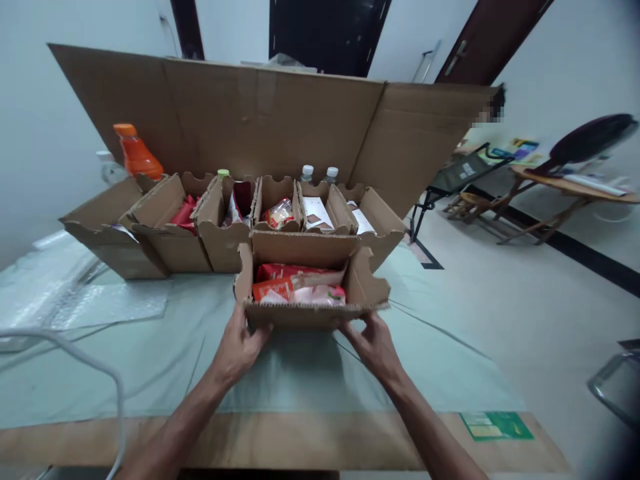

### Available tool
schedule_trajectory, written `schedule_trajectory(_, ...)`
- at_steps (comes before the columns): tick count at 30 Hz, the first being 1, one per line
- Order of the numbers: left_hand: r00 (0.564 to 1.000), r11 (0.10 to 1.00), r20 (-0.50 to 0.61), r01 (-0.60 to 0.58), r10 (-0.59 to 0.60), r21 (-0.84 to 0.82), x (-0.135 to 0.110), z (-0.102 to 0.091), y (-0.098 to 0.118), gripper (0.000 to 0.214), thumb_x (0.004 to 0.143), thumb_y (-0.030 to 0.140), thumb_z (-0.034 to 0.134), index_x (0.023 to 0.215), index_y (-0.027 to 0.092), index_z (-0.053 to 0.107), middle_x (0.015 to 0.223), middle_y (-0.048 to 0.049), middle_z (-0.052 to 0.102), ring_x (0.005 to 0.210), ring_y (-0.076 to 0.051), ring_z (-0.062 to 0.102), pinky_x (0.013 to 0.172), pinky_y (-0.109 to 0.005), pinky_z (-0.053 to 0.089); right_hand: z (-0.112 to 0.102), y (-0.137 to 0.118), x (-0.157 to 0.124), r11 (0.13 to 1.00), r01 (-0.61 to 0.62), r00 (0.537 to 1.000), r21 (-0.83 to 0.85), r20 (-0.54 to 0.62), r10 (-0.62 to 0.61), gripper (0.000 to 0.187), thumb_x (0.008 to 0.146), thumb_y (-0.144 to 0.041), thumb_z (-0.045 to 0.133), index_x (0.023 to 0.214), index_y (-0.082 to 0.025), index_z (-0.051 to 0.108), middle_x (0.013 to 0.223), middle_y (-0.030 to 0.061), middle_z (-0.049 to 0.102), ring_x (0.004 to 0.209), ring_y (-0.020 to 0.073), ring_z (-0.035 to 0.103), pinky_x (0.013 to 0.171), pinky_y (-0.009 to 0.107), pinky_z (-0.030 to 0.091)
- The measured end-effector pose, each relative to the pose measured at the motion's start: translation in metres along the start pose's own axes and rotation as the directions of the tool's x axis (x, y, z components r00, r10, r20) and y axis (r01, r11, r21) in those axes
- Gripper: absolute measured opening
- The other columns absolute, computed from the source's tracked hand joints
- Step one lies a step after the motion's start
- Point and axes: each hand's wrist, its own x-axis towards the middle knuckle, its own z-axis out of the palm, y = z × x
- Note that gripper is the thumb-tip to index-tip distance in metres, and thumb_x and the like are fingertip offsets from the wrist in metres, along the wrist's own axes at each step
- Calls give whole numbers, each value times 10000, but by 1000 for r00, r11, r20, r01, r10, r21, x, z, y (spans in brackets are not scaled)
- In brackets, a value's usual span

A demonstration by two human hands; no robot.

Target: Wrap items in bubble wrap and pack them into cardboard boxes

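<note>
A small open cardboard box holding red and pink snack packets is lifted just above the table in front of me. My left hand grips its near left bottom corner, fingers curled under the edge. My right hand grips the near right corner the same way. Behind it stands a row of several similar open boxes with packets inside. A tall sheet of folded cardboard stands upright behind the row.
An orange bottle and two white-capped bottles stand behind the row. Bubble wrap and a white cable lie at the left on the pale green table cover. A green card lies at the right. Folding tables stand across the floor.
</note>
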Motion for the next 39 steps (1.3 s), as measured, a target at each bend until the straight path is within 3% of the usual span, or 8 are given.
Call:
schedule_trajectory(5, 997, 981, -52, 60, -51, 187, -81, -62, -15, 374, 855, 526, 638, 1044, 207, 693, 1113, -101, 748, 1165, -320, 651, 1088, -474, 470, 19, -20, -72, 994, 103, 995, -43, 17, -102, 269, 861, -464, 641, 897, -207, 712, 856, 93, 737, 815, 292, 673, 708, 388, 551)
schedule_trajectory(10, 958, 960, -286, 108, -31, 257, -85, -105, -1, 425, 829, 515, 696, 1082, 175, 657, 997, -82, 746, 1009, -279, 693, 933, -408, 562, 49, -64, -52, 981, 177, 980, 78, 72, -183, 289, 833, -448, 671, 973, -198, 707, 995, 111, 758, 898, 285, 679, 796, 391, 558)
schedule_trajectory(14, 973, 969, -197, -74, 122, 238, -65, -69, 15, 343, 882, 419, 655, 1116, 167, 651, 1037, -97, 729, 1044, -267, 685, 937, -403, 568, 19, -66, -43, 995, 97, 995, -20, -23, -97, 286, 814, -497, 666, 742, -220, 666, 717, 56, 712, 601, 221, 606, 533, 321, 497)
schedule_trajectory(20, 982, 973, -76, -158, 173, 171, -112, -27, 4, 424, 937, 392, 603, 1314, 199, 611, 1106, -123, 732, 1145, -308, 675, 989, -467, 572, -34, -36, -107, 991, -45, 999, -130, 24, 48, 414, 823, -562, 636, 552, -258, 560, 456, 12, 548, 377, 180, 437, 332, 302, 326)
schedule_trajectory(27, 983, 966, -148, -70, 109, 250, -133, -18, -5, 651, 952, 377, 621, 1532, 204, 381, 1477, -167, 554, 1486, -344, 394, 1221, -590, 314, 0, -15, -70, 986, 20, 999, 164, 46, -28, 435, 815, -601, 710, 1011, -213, 694, 983, 99, 751, 1000, 318, 686, 879, 441, 572)
schedule_trajectory(32, 992, 967, 12, -123, 124, 223, -151, 30, -13, 763, 939, 231, 583, 1608, 229, 215, 1593, -191, 409, 1483, -358, 403, 1183, -607, 391, -37, 23, -55, 942, 33, 999, 335, -14, -31, 661, 789, -641, 740, 1298, -247, 587, 1358, 130, 651, 1287, 310, 592, 1093, 461, 477)
schedule_trajectory(36, 914, 941, 344, -289, 215, 179, -137, 87, 4, 1064, 791, 159, 680, 1642, 231, 45, 1707, -193, 138, 1554, -411, 192, 1192, -643, 347, -95, 54, -42, 958, -15, 985, 286, -162, 64, 694, 731, -658, 768, 1272, -262, 588, 1327, 117, 671, 1216, 306, 636, 1011, 449, 531)
schedule_trajectory(39, 758, 947, 627, -307, 183, 94, -119, 123, 25, 1063, 698, 153, 712, 1629, 200, 199, 1696, -207, 168, 1549, -414, 197, 1203, -626, 324, -121, 70, -41, 959, -46, 924, 281, -353, 148, 648, 717, -618, 771, 1233, -259, 616, 1280, 103, 696, 1170, 313, 654, 969, 455, 548)
